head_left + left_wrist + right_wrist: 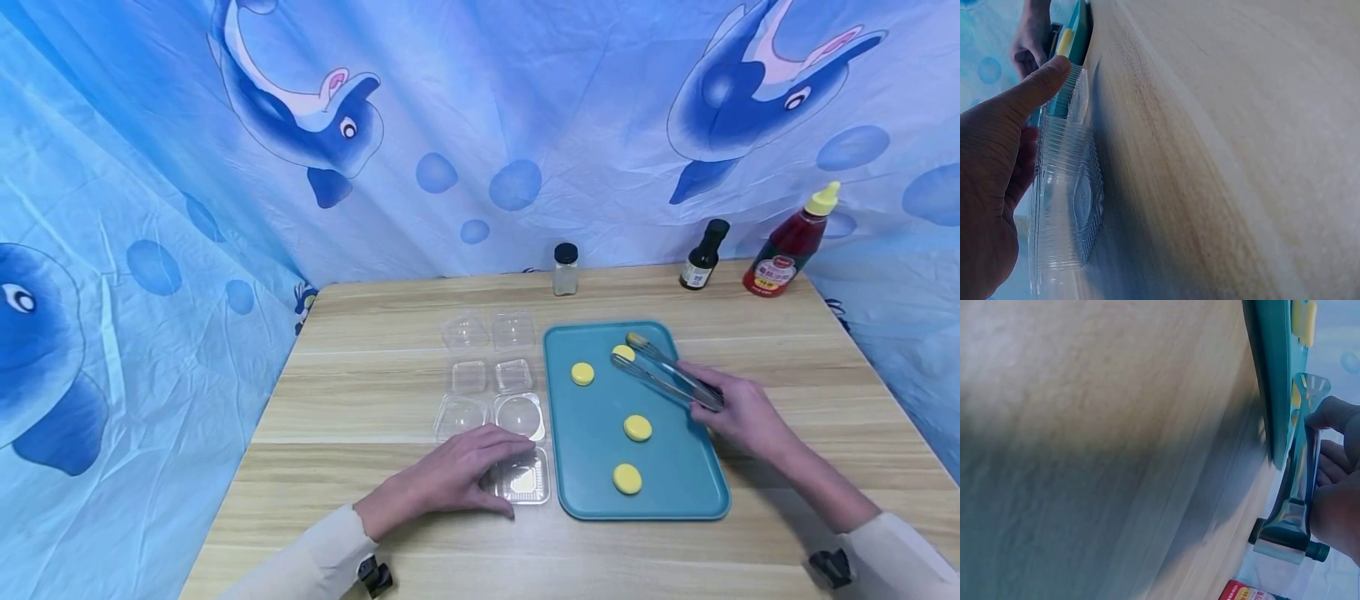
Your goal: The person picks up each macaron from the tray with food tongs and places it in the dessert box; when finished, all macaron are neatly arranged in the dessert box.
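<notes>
My right hand (pixel 738 410) grips metal tongs (pixel 663 371) over the teal tray (pixel 592 500). The spread tips stand on either side of a yellow round disc (pixel 623 353) near the tray's far end. Other such discs, including one yellow disc (pixel 627 479) at the near end, lie apart on the tray. With fingers extended and thumb apart, my left hand (pixel 472 471) rests at a clear plastic container (pixel 525 479) left of the tray. In the left wrist view, the thumb reaches along the rim of a clear container (pixel 1063 200) with ribbed walls; the other fingers are partly hidden.
More clear containers (pixel 468 377) stand in two columns beyond my left hand. Along the back edge are a black-capped jar (pixel 566 271), a small dark bottle (pixel 703 257) and a red sauce bottle (pixel 787 246). A blue dolphin-print curtain (pixel 465 125) hangs behind the wooden table (pixel 352 375).
</notes>
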A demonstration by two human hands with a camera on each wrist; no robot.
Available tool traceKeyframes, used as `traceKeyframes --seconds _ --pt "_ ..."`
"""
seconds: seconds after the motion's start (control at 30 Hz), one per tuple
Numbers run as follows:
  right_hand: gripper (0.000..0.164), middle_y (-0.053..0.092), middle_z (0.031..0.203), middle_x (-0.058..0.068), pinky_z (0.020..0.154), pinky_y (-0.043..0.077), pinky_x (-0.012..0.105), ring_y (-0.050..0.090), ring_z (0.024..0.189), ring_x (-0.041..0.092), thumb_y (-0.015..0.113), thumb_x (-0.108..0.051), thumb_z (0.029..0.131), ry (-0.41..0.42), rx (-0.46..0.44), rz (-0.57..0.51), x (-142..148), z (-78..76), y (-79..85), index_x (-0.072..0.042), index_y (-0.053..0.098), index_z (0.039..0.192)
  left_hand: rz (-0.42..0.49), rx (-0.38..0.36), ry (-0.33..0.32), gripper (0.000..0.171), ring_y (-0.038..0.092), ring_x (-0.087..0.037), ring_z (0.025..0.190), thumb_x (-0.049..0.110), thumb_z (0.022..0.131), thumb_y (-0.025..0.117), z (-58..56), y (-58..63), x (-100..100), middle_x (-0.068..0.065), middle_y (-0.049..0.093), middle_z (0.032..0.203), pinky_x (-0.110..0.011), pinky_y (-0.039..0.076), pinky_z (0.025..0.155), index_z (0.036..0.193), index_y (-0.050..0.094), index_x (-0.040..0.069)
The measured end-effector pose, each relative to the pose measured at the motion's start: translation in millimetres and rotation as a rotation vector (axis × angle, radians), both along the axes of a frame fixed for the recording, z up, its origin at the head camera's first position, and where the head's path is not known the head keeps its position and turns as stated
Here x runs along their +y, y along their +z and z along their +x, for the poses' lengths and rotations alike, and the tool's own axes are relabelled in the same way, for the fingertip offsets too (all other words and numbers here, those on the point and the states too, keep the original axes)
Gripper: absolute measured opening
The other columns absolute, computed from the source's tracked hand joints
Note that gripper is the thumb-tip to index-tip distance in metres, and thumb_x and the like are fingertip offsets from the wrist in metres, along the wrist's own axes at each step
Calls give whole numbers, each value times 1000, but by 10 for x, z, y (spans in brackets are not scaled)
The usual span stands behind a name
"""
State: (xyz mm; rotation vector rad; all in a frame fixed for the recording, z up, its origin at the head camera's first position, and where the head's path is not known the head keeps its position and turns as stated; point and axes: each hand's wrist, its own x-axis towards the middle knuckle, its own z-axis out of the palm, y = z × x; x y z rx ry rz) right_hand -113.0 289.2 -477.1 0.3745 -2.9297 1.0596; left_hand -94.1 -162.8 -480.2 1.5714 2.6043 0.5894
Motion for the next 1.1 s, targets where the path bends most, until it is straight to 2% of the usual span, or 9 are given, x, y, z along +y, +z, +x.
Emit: traceKeyframes --seconds 0.2,0.57,0.67,0.73,0.93,1.1 --pt "67 59 142 35 71 64 32 66 93 31 75 7 91 -12 -24 8 -23 -17 2 3 51 154 19 19 -15 96 53 -15 140 58 79 88 -3 -12 -2 -1 56 155 -35 43 120 156 51 12" --pt "65 57 144 36 68 63 29 68 96 34 74 11 89 -1 24 -3 -7 -20 -8 3 55 151 15 -1 -12 97 52 -15 141 58 78 88 -14 -28 2 -1 56 155 -35 42 121 156 51 12" --pt "64 58 143 36 68 64 31 68 95 35 74 12 89 9 34 -5 -3 -19 4 3 56 150 13 -2 -10 97 52 -16 141 58 78 88 -16 -23 3 -2 57 154 -35 42 120 156 51 12" --pt "64 59 142 35 72 66 37 70 97 38 75 12 89 19 50 -9 -8 -14 22 3 56 150 15 -6 -9 97 53 -16 141 58 78 89 -16 -18 5 -3 58 154 -36 43 120 155 51 12" --pt "69 63 140 31 83 64 52 70 113 49 80 14 84 86 111 -14 -87 47 159 -2 60 148 18 -11 -8 96 53 -15 140 57 78 89 -15 -13 8 -2 58 153 -35 43 120 155 52 12" --pt "73 68 137 24 83 66 48 72 112 41 84 13 81 193 127 -13 -235 142 333 -6 63 147 15 -19 -5 96 53 -15 140 57 78 89 -18 -17 4 -1 58 154 -35 43 120 154 52 12"
